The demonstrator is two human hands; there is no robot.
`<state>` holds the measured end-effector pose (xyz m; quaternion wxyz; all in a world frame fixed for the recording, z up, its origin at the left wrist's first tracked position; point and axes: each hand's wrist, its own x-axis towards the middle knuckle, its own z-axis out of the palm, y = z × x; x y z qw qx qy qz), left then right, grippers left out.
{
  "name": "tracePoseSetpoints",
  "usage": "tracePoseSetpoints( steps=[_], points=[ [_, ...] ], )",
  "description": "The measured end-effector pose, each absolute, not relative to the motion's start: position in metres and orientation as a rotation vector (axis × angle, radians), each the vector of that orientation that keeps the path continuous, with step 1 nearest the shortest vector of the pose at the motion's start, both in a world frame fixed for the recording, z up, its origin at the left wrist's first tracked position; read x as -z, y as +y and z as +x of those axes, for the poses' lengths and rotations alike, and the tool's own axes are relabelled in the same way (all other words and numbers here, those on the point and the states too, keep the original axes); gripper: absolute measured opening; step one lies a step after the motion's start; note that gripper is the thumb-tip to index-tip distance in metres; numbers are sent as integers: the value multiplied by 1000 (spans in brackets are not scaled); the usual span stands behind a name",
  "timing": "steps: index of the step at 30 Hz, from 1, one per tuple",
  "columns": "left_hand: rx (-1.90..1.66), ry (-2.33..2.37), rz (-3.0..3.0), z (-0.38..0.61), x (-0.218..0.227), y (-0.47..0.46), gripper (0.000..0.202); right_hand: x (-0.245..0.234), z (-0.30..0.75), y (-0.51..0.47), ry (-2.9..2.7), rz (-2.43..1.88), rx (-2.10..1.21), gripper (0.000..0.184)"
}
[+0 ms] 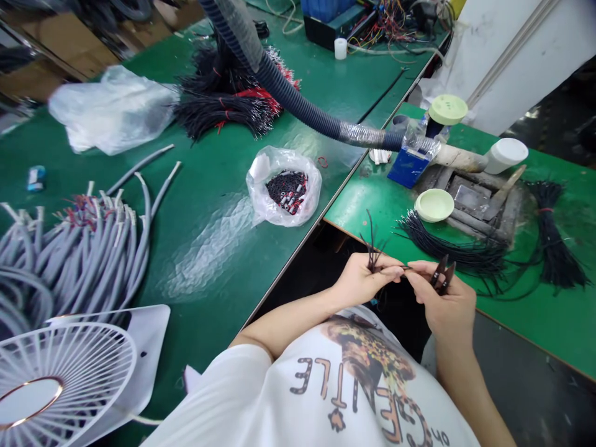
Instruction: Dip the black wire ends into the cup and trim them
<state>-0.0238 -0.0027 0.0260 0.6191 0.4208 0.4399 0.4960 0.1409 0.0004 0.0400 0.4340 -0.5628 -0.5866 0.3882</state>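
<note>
My left hand (367, 277) is closed on several thin black wires (371, 239), whose ends stick up above the fingers. Close beside it, my right hand (442, 301) is closed too, with small dark thread snips (441, 276) held in the palm, blades pointing up. The fingertips of both hands almost meet at a short piece of black wire. Just beyond the right hand, a bundle of black wires with bare silvery ends (451, 248) lies on the green bench.
A blue-grey extraction hose (302, 102) arches over the benches to a blue box (410, 166). Near it are a grimy solder pot (470, 192), a pale green bowl (434, 205) and another wire bundle (552, 236). Leftward are a bag of small parts (284, 186), grey cables (88, 248) and a fan (69, 372).
</note>
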Motion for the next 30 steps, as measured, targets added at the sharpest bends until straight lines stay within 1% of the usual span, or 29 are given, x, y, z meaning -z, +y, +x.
tracePoseSetpoints(
  steps=[2,4,9,11,13,16,18,20,23,27,30],
  points=[
    [-1047,925,777,-27,-25,1,37,-35,150,2,-1418,-1350,-1084,20],
    [-935,863,646,-30,-24,3,40,-32,156,6,-1417,-1269,-1210,22],
    [-728,727,521,-30,-19,5,40,-32,157,16,-1543,-1076,-1392,12],
    [-690,703,521,-31,-19,4,40,-34,155,17,-1583,-1035,-1383,7],
    [-721,725,559,-31,-19,4,40,-37,151,17,-1610,-1066,-1288,3],
    [-836,803,670,-33,-21,2,40,-41,143,14,-1648,-1198,-1093,5],
    [-877,839,743,-35,-22,0,41,-43,139,12,-1656,-1259,-1027,6],
    [-897,850,790,-35,-22,-1,42,-42,138,12,-1628,-1288,-1032,5],
    [-925,813,816,-35,-21,-2,43,-34,139,12,-1539,-1292,-1142,4],
    [-960,761,800,-34,-21,-2,42,-27,138,11,-1389,-1268,-1214,16],
    [-954,770,780,-32,-22,-2,41,-28,133,8,-1315,-1242,-1188,18]
  ],
)
